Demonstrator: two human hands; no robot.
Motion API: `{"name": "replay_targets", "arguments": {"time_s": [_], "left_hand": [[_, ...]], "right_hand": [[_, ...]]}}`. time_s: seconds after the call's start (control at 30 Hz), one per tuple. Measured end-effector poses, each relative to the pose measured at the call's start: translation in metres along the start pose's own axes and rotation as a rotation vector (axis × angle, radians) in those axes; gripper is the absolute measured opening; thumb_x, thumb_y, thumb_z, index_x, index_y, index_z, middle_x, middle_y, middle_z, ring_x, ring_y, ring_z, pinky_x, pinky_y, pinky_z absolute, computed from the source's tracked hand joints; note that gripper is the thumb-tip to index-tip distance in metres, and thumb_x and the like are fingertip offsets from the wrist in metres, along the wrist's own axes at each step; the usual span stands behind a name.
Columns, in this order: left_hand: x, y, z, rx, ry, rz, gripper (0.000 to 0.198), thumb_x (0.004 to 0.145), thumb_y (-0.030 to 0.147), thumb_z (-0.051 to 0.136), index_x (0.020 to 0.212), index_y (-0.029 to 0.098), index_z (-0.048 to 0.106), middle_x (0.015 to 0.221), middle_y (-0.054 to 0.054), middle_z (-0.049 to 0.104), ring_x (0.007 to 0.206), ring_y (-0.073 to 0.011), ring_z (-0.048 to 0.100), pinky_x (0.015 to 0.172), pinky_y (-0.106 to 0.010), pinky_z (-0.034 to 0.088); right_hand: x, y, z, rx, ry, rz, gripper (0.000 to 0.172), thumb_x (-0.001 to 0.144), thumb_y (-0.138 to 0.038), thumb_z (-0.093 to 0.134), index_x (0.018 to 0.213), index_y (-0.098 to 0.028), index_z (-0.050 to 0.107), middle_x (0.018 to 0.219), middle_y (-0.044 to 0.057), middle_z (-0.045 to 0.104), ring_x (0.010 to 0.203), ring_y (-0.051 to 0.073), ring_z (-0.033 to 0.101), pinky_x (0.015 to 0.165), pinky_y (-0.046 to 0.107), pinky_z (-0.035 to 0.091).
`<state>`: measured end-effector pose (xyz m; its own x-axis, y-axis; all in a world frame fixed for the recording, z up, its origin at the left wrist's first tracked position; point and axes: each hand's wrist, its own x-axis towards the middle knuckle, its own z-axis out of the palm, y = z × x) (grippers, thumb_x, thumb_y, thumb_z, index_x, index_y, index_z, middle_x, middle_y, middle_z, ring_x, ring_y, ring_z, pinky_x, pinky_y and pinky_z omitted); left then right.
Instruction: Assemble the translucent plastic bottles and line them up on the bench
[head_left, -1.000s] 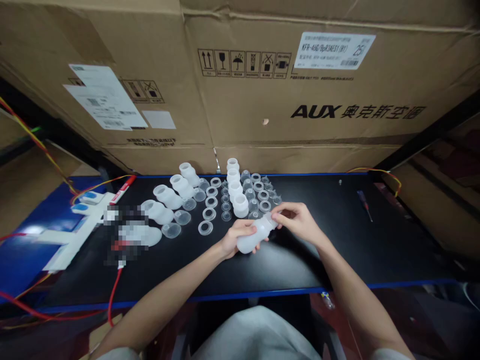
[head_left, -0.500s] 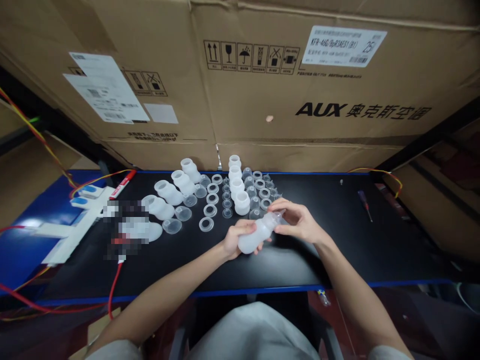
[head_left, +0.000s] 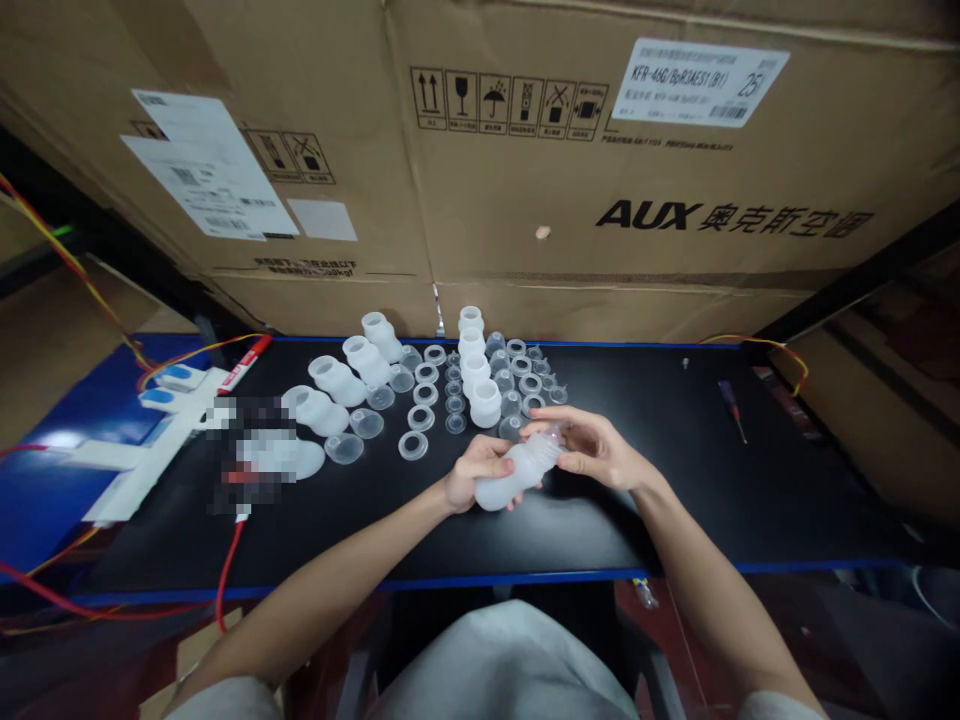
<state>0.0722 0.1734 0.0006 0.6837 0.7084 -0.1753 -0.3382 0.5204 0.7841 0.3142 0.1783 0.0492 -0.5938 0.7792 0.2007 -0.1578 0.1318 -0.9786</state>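
Tilted up to the right over the near part of the table, a frosted white baby bottle (head_left: 502,488) is held at its body by my left hand (head_left: 471,472). My right hand (head_left: 604,452) has its fingers closed around the clear top part (head_left: 553,437) at the bottle's upper end. Those fingers partly hide that top, so its exact fit on the bottle cannot be made out. Just beyond my hands are a column of upright white bottles (head_left: 485,402), clear domed covers (head_left: 511,404) and small clear nipples (head_left: 454,404).
Collar rings (head_left: 413,445) stand in a column left of the upright bottles. More bottles (head_left: 337,381) lie tilted further left, beside clear domed covers (head_left: 345,448). A power strip (head_left: 161,440) with cables is at left, a screwdriver (head_left: 730,408) at right. A large cardboard box (head_left: 510,200) closes off the back.
My right hand's fingers have shifted on the bottle's top and cover more of it. My left hand keeps the bottle in nearly the same place.
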Motion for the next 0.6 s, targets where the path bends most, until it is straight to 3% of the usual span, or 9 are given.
{"name": "replay_targets", "arguments": {"time_s": [0.13, 0.27, 0.4, 0.5, 0.6], "left_hand": [[0.000, -0.001, 0.001, 0.012, 0.056, 0.019, 0.058, 0.070, 0.054, 0.089, 0.097, 0.004, 0.080, 0.086, -0.020, 0.080, 0.054, -0.0202, 0.070, 0.045, -0.027, 0.057], [-0.002, 0.000, 0.002, 0.117, 0.119, 0.058, 0.058, 0.073, 0.055, 0.089, 0.102, 0.006, 0.080, 0.078, -0.014, 0.077, 0.054, -0.0196, 0.069, 0.048, -0.027, 0.057], [-0.003, 0.004, 0.003, 0.246, 0.164, 0.151, 0.061, 0.075, 0.052, 0.089, 0.115, 0.007, 0.079, 0.074, -0.008, 0.074, 0.057, -0.0174, 0.067, 0.053, -0.025, 0.054], [-0.003, 0.009, 0.002, 0.312, 0.200, 0.220, 0.060, 0.077, 0.053, 0.088, 0.115, 0.007, 0.079, 0.075, -0.006, 0.073, 0.058, -0.0163, 0.065, 0.054, -0.024, 0.052], [-0.002, 0.011, -0.001, 0.317, 0.202, 0.223, 0.061, 0.074, 0.051, 0.090, 0.114, 0.007, 0.079, 0.075, -0.007, 0.073, 0.060, -0.0167, 0.066, 0.055, -0.024, 0.052]], "right_hand": [[0.001, 0.004, 0.001, -0.086, 0.085, -0.003, 0.066, 0.092, -0.043, 0.088, 0.151, -0.026, 0.063, 0.132, 0.013, 0.074, 0.117, 0.027, 0.072, 0.106, 0.043, 0.056], [0.004, 0.006, 0.000, -0.248, 0.162, -0.010, 0.052, 0.085, -0.048, 0.092, 0.128, -0.023, 0.078, 0.116, 0.009, 0.073, 0.108, 0.026, 0.070, 0.100, 0.041, 0.057], [0.009, 0.006, 0.003, -0.326, 0.213, -0.009, 0.046, 0.084, -0.049, 0.093, 0.119, -0.023, 0.081, 0.105, 0.006, 0.071, 0.096, 0.023, 0.068, 0.090, 0.037, 0.057], [0.012, 0.006, 0.008, -0.336, 0.269, -0.001, 0.044, 0.087, -0.048, 0.091, 0.121, -0.023, 0.079, 0.108, 0.007, 0.072, 0.096, 0.023, 0.068, 0.088, 0.037, 0.058], [0.011, 0.004, 0.010, -0.302, 0.270, -0.015, 0.042, 0.090, -0.045, 0.089, 0.124, -0.023, 0.079, 0.119, 0.010, 0.074, 0.107, 0.026, 0.070, 0.099, 0.040, 0.058]]}}
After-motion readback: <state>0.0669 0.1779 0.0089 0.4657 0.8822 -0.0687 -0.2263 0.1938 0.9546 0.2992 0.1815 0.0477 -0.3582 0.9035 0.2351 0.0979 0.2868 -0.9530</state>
